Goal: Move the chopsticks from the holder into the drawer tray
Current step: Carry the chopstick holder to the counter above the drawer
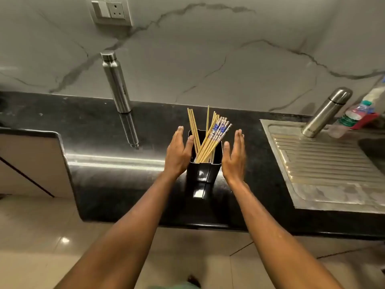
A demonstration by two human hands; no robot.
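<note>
Chopsticks (pixel 205 140) pale bamboo, some blue-patterned, upright in black holder (pixel 203 171); left hand (pixel 179 152), right hand (pixel 234 158) flat-open, flanking.

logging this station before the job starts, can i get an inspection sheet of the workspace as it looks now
surface: glossy black countertop, bare where shown.
job's things: chopsticks upright and leaning in the black holder; drawer tray not in view.
clutter: steel bottle by the wall; steel flask and plastic bottle on the drainboard.
grippers: left hand open, against the holder's left side; right hand open beside its right side, contact unclear.
cables: nothing seen.
surroundings: marble-look wall, wall socket, tiled floor.
</note>
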